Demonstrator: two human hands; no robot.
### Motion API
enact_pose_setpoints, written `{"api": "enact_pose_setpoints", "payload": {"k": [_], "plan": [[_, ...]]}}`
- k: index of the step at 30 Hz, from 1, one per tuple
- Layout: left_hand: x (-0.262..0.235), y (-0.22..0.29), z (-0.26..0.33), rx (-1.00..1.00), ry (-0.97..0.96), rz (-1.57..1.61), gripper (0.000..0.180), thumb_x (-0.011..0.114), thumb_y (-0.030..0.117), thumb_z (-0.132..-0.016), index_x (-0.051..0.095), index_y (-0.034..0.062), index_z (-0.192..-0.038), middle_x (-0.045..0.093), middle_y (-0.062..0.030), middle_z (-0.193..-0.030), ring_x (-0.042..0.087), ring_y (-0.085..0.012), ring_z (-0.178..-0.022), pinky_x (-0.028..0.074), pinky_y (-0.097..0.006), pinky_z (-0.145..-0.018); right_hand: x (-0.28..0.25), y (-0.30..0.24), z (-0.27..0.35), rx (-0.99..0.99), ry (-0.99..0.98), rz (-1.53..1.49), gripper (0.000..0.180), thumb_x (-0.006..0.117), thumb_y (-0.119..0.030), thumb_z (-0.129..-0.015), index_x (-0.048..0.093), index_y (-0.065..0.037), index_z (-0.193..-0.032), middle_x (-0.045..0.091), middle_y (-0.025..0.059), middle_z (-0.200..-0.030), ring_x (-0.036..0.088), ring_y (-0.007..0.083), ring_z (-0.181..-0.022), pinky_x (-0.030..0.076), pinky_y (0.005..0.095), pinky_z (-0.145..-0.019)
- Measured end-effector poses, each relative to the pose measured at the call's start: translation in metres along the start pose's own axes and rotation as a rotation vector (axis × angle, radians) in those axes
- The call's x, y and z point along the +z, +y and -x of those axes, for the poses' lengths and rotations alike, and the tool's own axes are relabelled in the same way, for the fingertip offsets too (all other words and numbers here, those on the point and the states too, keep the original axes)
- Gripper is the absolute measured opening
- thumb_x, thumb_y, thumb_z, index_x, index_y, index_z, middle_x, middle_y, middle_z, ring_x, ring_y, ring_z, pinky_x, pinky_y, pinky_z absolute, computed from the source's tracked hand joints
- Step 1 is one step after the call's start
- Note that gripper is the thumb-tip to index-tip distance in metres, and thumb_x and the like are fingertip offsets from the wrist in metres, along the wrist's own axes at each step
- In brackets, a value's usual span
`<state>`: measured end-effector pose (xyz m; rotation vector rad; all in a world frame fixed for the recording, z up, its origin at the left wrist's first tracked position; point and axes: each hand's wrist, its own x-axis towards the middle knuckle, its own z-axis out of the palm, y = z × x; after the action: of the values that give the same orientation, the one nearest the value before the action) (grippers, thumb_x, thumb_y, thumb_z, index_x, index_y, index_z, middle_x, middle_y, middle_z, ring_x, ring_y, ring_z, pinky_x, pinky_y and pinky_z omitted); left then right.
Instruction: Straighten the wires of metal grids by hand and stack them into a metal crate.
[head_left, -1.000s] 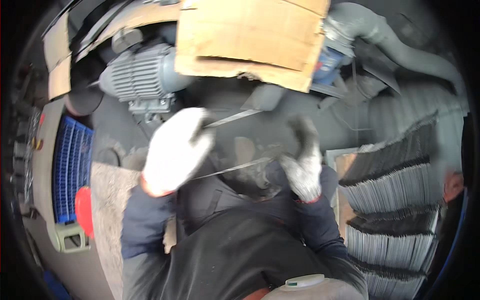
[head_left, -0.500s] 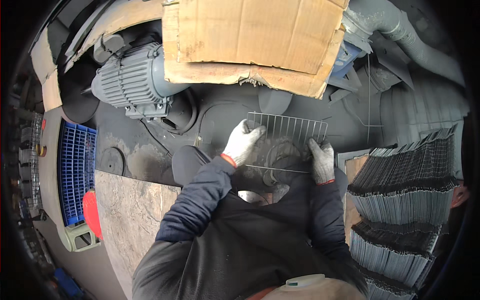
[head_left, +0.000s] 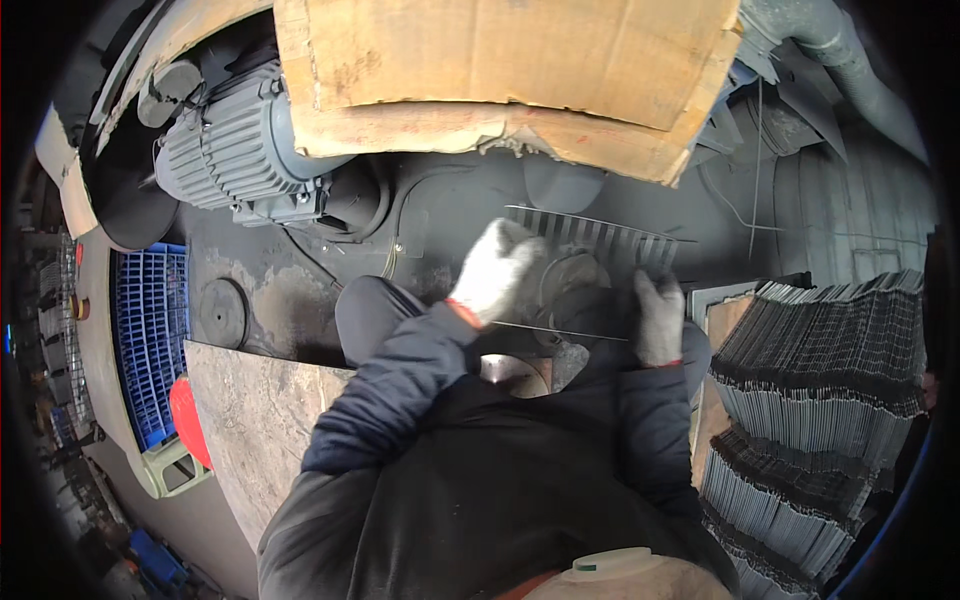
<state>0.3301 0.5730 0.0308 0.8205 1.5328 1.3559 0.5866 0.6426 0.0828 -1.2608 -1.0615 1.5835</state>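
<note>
Both my hands wear pale work gloves and hold a wire rack (head_left: 600,222) out in front of my knees, blurred by motion. At its left end, my left hand (head_left: 494,268) is closed on the rack. My right hand (head_left: 660,322) grips the right end, its thumb and fingers partly smeared. The rack's bars run between two longer edge wires, the far one just short of a grey disc (head_left: 565,183) under a cardboard cover (head_left: 510,60). Below the rack, a shiny rounded metal part (head_left: 512,374) shows between my legs.
Several stacks of similar wire racks (head_left: 820,340) stand at my right. At the left are a worn board (head_left: 265,410), a red round object (head_left: 190,420) and a blue plastic crate (head_left: 152,340). A grey electric motor (head_left: 235,140) sits far left; a duct pipe (head_left: 850,60) runs far right.
The rack has shifted slightly right and tilted, its right end a little lower. My right hand has moved right with it, and the whole view has shifted slightly.
</note>
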Motion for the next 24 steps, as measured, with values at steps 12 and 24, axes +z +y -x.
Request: {"api": "enact_pose_setpoints", "payload": {"k": [12,24], "plan": [[-0.076,0.017,0.014,-0.109,-0.006,0.141,0.025,0.069,0.018,-0.104,0.061,-0.0017,-0.116,0.073,-0.0133,-0.098,0.07,-0.0206,-0.083,0.059,-0.036,-0.076,0.054,0.038,-0.013,-0.011,-0.13,0.206,0.028,0.072,-0.003,-0.101,0.069,-0.001,-0.129,0.075,0.0043,-0.113,0.069,0.0148,-0.096,0.056,0.0322,-0.089],[-0.092,0.002,0.016,-0.243,0.076,0.139,0.028,0.072,0.019,-0.102,0.06,-0.0015,-0.116,0.069,-0.0104,-0.092,0.065,-0.0166,-0.078,0.056,-0.034,-0.071,0.073,0.043,-0.02,0.064,-0.181,0.215,0.02,0.074,-0.008,-0.101,0.072,0.001,-0.12,0.075,0.0062,-0.113,0.067,0.0142,-0.1,0.056,0.033,-0.09]]}}
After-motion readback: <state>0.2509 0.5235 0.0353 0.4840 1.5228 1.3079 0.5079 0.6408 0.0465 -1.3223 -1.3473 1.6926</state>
